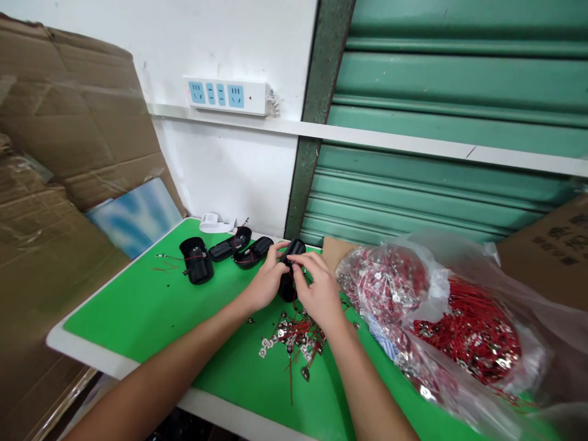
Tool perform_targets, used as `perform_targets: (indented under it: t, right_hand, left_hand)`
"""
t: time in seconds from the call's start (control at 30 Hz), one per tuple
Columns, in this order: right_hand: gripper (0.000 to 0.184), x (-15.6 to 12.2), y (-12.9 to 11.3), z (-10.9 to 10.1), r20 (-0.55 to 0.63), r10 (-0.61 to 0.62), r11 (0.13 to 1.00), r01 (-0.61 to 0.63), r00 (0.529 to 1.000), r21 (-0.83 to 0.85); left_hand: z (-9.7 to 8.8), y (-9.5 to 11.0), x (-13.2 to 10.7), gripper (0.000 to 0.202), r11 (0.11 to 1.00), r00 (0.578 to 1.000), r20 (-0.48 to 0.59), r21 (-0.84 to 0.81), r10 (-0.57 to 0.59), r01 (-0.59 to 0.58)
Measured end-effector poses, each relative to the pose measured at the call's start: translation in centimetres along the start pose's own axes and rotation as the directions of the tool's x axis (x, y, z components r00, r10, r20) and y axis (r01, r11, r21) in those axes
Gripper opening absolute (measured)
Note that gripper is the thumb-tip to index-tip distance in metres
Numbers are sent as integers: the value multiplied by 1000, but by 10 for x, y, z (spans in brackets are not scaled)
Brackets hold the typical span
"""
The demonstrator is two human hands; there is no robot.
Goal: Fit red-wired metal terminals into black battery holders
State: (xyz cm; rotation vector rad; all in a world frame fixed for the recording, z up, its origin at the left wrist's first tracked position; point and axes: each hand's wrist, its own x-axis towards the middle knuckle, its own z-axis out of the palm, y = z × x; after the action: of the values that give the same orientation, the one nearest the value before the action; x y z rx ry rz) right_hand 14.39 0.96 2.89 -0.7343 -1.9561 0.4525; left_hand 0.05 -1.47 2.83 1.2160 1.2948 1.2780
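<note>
Both my hands meet over a black plastic case (291, 264) near the far edge of the green table (151, 306). My left hand (266, 283) grips its left side with curled fingers. My right hand (316, 289) holds the right side, thumb and forefinger pinched on top of it. Just below my hands lies a loose heap of red wires with small metal tabs (294, 340). Three more black cases (196, 260) (228, 244) (252, 252) lie to the left along the back of the table.
Clear plastic bags full of red wires (459, 324) fill the table's right side. Cardboard sheets (59, 184) lean at the left, and a cardboard box (551, 251) stands at the far right. A power strip (227, 95) is fixed to the white wall, beside a green roller shutter (441, 122).
</note>
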Motion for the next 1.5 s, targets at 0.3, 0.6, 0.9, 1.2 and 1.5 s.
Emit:
perform_targets:
  t: [0.3,0.6,0.9,1.2,1.5]
  right_hand:
    - [39,-2,6,-1,38,-22,996,25,999,-81]
    - [35,-3,7,0,15,-23,991,25,1000,-133]
    - [26,-9,10,7,-2,-91,954,87,996,-287]
    - [24,-10,10,10,33,-85,940,91,996,-328]
    - [21,-11,9,9,-21,-94,977,88,995,-193]
  left_hand:
    - [2,2,-3,70,987,989,73,86,129,-135]
    - [2,1,-2,68,968,985,80,191,151,-164]
    - [3,0,-3,65,963,985,72,208,159,-171]
    - [0,-12,-3,63,907,961,73,316,268,-277]
    - [-1,-5,-6,68,888,955,116,351,273,-296]
